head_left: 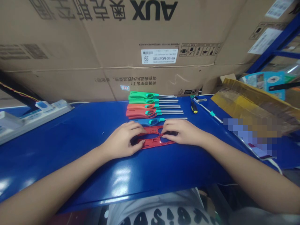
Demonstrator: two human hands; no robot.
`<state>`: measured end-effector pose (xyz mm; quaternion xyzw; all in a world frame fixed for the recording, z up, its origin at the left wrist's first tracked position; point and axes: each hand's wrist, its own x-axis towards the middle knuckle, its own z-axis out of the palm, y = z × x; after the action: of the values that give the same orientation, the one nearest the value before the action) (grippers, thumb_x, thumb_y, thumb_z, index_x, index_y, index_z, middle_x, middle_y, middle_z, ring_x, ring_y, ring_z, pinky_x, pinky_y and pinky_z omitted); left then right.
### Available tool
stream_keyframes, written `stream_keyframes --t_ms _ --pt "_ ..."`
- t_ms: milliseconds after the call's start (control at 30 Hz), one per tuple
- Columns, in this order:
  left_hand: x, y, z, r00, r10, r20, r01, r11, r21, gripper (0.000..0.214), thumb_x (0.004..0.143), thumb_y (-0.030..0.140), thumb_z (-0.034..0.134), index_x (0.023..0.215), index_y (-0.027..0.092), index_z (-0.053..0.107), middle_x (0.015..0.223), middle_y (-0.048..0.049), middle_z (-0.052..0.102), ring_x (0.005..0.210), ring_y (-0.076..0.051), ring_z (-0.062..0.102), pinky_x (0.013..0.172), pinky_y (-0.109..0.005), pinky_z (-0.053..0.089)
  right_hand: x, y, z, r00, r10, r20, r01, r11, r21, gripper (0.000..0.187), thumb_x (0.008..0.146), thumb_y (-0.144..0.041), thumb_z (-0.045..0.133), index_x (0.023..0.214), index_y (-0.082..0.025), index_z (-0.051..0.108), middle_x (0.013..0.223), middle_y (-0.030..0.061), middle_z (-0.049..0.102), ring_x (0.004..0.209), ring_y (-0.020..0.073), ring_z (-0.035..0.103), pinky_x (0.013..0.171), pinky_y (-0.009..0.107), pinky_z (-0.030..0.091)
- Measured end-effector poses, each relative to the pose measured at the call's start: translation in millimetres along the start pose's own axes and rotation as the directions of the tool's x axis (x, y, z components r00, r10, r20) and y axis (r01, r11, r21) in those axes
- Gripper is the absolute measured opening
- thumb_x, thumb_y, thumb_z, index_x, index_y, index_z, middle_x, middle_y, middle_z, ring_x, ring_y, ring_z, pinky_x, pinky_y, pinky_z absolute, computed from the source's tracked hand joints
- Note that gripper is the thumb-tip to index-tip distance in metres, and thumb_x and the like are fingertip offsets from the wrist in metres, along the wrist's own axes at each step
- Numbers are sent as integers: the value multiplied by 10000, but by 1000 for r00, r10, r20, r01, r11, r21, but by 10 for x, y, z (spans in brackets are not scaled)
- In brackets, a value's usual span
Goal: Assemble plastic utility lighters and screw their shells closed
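Both of my hands rest on red plastic lighter shell halves (154, 140) lying flat on the blue table (77, 137). My left hand (123, 140) curls over their left end, fingers pressed on the plastic. My right hand (181, 131) pinches the right end with bent fingers. Just beyond my hands lies a row of assembled long-nozzle lighters (150, 107): green ones farthest, red ones in the middle, a blue one (150, 121) nearest, all with metal tubes pointing right.
Large cardboard boxes (117, 47) wall off the back. A white power strip (35, 114) lies at the left. A screwdriver (193, 107) and a loose metal rod (211, 113) lie right of the lighters. An open brown carton (253, 100) stands at the right.
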<state>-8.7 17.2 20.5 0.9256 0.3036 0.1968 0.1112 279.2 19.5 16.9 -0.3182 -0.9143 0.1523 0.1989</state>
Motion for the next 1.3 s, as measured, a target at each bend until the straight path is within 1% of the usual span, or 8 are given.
stream_keyframes --t_ms 133,233,300,367,533,733,1100,1300 --pt "-12 -9 -15 1000 5 17 -5 1000 21 269 918 278 599 1157 197 693 1113 -78 711 1027 -245 649 925 -404 521 5 48 -34 994 21 -108 -18 999 28 203 969 -346 608 1040 -208 738 1028 50 708 876 154 671 772 274 513" --pt "-20 -10 -26 1000 7 26 -8 999 33 271 918 277 593 1158 199 693 1120 -79 707 1028 -246 647 919 -403 524 -3 179 -166 950 189 -247 -219 970 -101 240 988 -318 536 1084 -219 732 1032 53 737 927 192 684 795 308 507" --pt "-24 -9 -34 1000 5 25 -6 999 37 267 921 278 586 1152 198 694 1123 -79 706 1029 -244 648 918 -400 526 -24 298 -307 834 435 -340 -509 845 -167 273 983 -295 507 1158 -230 707 950 39 750 857 203 690 757 317 503" --pt "-26 -8 -42 1000 6 23 -7 999 41 262 929 281 577 1150 200 693 1126 -79 705 1034 -241 650 925 -397 526 -64 423 -463 647 654 -392 -757 613 -228 302 979 -279 481 1211 -260 674 944 28 745 882 213 692 767 319 505" --pt "-32 -14 -64 999 14 35 -16 997 71 249 936 279 566 1137 206 695 1119 -74 703 1039 -242 656 927 -393 529 -213 680 -721 422 780 -462 -904 327 -275 380 926 -241 530 1283 -149 623 1318 198 616 1250 365 567 977 460 474" --pt "-39 -18 -87 998 -2 59 -3 995 95 263 935 282 557 1145 203 694 1114 -76 698 1025 -248 654 913 -403 538 -306 873 -705 209 899 -384 -960 114 -256 307 901 -275 597 1137 -91 669 1285 281 591 1262 440 555 976 550 470" --pt "-33 -5 -129 998 -8 70 3 997 76 268 927 271 558 1149 208 692 1121 -71 698 1040 -234 659 925 -378 537 -273 848 -781 239 856 -458 -968 247 -42 254 940 -226 480 1164 -127 543 1144 254 654 1067 386 656 849 478 502" --pt "-26 -11 -202 995 -30 91 19 993 119 273 885 245 576 1118 210 713 1081 -75 712 978 -242 677 863 -370 552 -174 602 -784 429 808 -405 -845 517 137 99 947 -280 461 993 -205 506 848 69 630 744 202 613 682 319 487"
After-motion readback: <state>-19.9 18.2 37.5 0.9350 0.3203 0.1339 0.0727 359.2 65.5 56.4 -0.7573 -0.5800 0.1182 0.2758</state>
